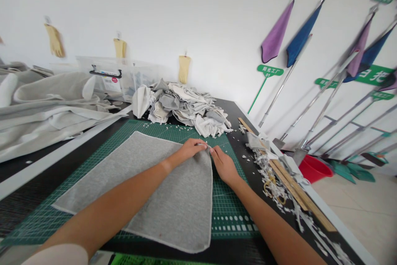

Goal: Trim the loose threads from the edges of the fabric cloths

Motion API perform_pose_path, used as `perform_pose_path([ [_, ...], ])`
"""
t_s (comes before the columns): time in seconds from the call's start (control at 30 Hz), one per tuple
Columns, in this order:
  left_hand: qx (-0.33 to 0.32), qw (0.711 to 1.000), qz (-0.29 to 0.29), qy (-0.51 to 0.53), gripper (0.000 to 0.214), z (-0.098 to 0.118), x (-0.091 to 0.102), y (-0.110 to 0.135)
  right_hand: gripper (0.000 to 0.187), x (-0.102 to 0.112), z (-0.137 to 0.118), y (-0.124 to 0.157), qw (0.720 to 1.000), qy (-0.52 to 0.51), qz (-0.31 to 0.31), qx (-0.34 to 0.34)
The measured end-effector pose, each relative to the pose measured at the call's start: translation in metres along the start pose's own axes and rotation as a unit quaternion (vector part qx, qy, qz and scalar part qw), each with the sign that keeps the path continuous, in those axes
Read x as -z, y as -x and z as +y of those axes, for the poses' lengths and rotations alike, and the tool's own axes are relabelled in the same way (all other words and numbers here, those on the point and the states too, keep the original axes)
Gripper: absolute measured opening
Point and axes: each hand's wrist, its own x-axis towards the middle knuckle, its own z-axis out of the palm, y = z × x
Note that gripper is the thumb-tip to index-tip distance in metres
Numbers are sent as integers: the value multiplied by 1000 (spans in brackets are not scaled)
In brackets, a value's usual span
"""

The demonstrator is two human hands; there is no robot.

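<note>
A grey cloth point(161, 190) with a white stitched edge lies flat on a green cutting mat point(231, 211). My left hand point(192, 148) rests on the cloth's far right corner, its fingers pinched together on that corner. Right beside it, my right hand point(223, 165) has its fingers closed on the same corner, at the cloth's right edge. What sits between the fingertips is too small to make out beyond the cloth itself.
A heap of grey and white cloths point(186, 108) lies behind the mat. Folded grey fabric point(46, 108) and a clear plastic bin point(120, 77) stand at the left. Cloth scraps, scissors point(273, 184) and a wooden ruler point(294, 182) line the table's right edge. Mops lean on the wall by a red bucket point(314, 168).
</note>
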Motion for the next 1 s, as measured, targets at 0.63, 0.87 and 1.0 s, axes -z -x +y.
perform_pose_path([
  [0.63,-25,999,-12,-15,32,-5,-2,-1,39,-2,4,0,1000,11,5,10],
  [0.87,-23,1000,-7,-18,34,-6,-4,0,39,-3,3,0,1000,6,9,13],
  [1.0,-28,999,-5,-16,34,-6,-4,1,38,-2,1,0,1000,5,8,9],
])
